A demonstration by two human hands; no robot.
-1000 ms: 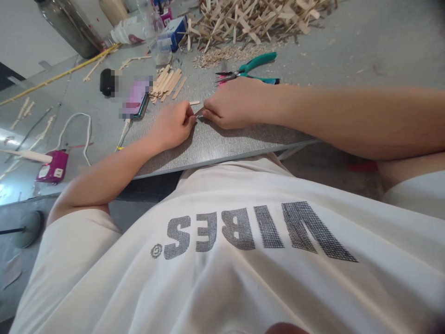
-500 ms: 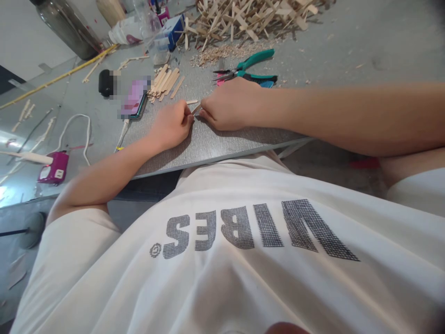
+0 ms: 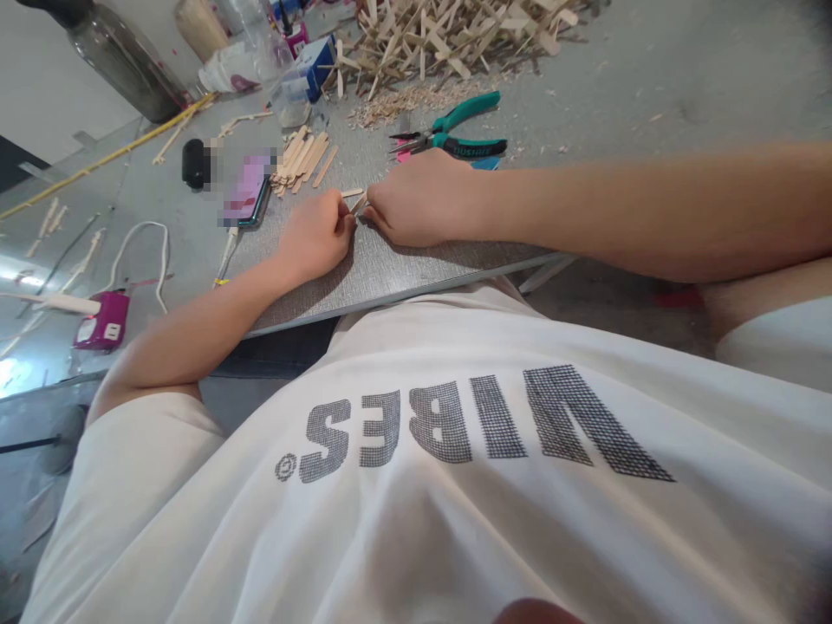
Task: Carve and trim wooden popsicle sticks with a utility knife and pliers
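Close to the table's near edge, my left hand (image 3: 317,232) pinches one end of a thin wooden craft stick (image 3: 358,204). My right hand (image 3: 419,199) is closed at the stick's other end, knuckles up, with its fingertips mostly hidden. Another craft stick (image 3: 352,192) lies flat just behind the fingers. Beyond my left hand is a small stack of craft sticks (image 3: 300,161). Green-handled needle-nose pliers (image 3: 448,139) rest just past my right hand, over something pink and blue that is partly covered.
A big heap of crossed sticks (image 3: 448,35) with wood shavings (image 3: 396,104) lies at the back. To the left are a phone (image 3: 247,191) on a cable, a black case (image 3: 193,163), a purple charger block (image 3: 102,321), a blue box (image 3: 318,68) and a dark bottle (image 3: 126,65).
The view has shifted slightly, so the table things appear a little further left. Both hands keep nearly the same pose around the stick.
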